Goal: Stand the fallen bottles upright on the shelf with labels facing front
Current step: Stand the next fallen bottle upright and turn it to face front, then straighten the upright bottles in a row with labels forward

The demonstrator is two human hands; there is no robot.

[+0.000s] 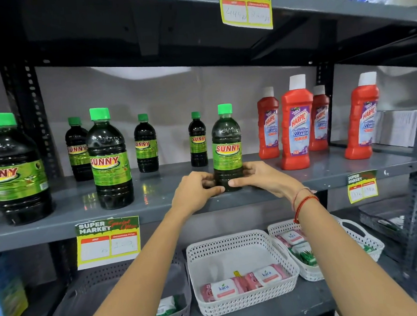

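Head view. Bottle point(227, 147) with green cap and dark liquid stands upright near the front edge of the grey shelf point(156, 197), long axis vertical, cap up. Its green SUNNY label faces front, toward the camera.

Left hand point(196, 191) cups the bottle's lower left side, fingers curled around the base, thumb tip laid across the front. Right hand point(260, 176) wraps the lower right side the same way, thumb pointing in toward the left thumb; the two thumb tips are just apart on the front of the bottle. Both hands are closed around the base, in contact with it. Right wrist carries a red thread bracelet point(303, 204).

Other SUNNY bottles stand upright on the same shelf: a big one at far left point(15, 169), another large one point(110, 159) left of centre, three smaller ones behind point(78, 148) point(145, 143) point(197, 139). All show labels to the front. To the right, four red HARPIC bottles point(295, 123) stand upright with white caps, well apart from the hands.

A price tag point(108, 242) hangs from the shelf's front lip, left of the left forearm. On the shelf below, a white basket point(239, 246) holds pink Kara packs point(225, 290); a second white basket point(369, 243) sits beside it, partly hidden by the right forearm.
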